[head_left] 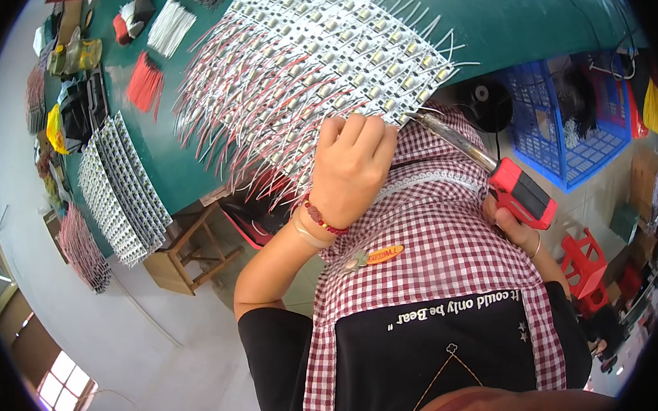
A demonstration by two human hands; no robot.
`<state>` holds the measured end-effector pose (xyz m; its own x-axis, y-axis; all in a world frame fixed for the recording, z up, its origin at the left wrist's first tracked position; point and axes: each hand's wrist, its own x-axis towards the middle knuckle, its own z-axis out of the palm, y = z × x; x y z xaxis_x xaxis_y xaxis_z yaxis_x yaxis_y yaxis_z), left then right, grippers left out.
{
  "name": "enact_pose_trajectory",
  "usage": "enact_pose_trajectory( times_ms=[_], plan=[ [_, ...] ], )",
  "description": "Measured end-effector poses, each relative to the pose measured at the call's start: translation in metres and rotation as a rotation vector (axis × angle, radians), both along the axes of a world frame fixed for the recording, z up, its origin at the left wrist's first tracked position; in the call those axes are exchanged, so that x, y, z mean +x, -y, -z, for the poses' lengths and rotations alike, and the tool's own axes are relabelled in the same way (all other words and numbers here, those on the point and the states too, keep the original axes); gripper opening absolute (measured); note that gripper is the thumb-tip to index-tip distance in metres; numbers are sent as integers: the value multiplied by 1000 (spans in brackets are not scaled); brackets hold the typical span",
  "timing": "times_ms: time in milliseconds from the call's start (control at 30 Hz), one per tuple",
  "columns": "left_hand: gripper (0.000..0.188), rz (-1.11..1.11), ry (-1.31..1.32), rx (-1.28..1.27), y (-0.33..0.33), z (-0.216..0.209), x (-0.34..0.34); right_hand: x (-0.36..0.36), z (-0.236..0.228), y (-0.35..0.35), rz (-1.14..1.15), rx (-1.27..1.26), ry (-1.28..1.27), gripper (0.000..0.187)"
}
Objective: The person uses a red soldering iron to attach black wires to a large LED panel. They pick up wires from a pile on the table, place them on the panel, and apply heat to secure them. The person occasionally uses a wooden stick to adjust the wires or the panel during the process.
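Note:
My left hand (352, 159) is closed, its fingertips bent down at the near edge of a white LED circuit board sheet (334, 43). What those fingertips pinch is hidden under them. Rows of small LED modules cover the sheet, and many thin red and white wires (221, 106) stick out along its left and near sides. In my right hand (510, 227), mostly behind the handle, is a soldering iron (520, 192) with a red and black grip. Its metal shaft points up and left, the tip close to the sheet's near right corner, just right of my left fingers.
The green table (498, 14) carries a red wire bundle (145, 85), a white wire bundle (171, 25) and stacked LED sheets (121, 188) at the left. A blue plastic crate (559, 146) stands right, near a red stool (582, 261). A wooden stool (189, 259) is below the table.

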<state>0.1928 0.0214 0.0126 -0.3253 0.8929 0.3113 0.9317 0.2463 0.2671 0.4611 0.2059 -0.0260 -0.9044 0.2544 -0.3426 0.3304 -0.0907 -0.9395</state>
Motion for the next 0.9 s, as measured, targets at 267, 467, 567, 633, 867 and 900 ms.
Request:
enact_pose_trajectory(
  times_ms=[267, 467, 567, 633, 867, 900],
  plan=[
    [24, -102, 110, 46, 20, -8, -3, -45, -15, 0, 263, -320, -283, 55],
    [25, -422, 97, -12, 66, -36, -37, -71, -22, -18, 325, -252, -408, 47],
    [16, -485, 172, 48, 67, -31, -66, -87, -26, -23, 325, -307, -433, 45],
    [12, -523, 230, 62, 55, -30, -80, -99, -30, -25, 325, -355, -441, 45],
    [12, -371, 122, -7, 3, 0, -95, -119, -33, -22, 283, -381, -427, 47],
    [11, -361, 107, -12, 0, 4, -95, -121, -33, -23, 271, -376, -424, 47]
  ],
)
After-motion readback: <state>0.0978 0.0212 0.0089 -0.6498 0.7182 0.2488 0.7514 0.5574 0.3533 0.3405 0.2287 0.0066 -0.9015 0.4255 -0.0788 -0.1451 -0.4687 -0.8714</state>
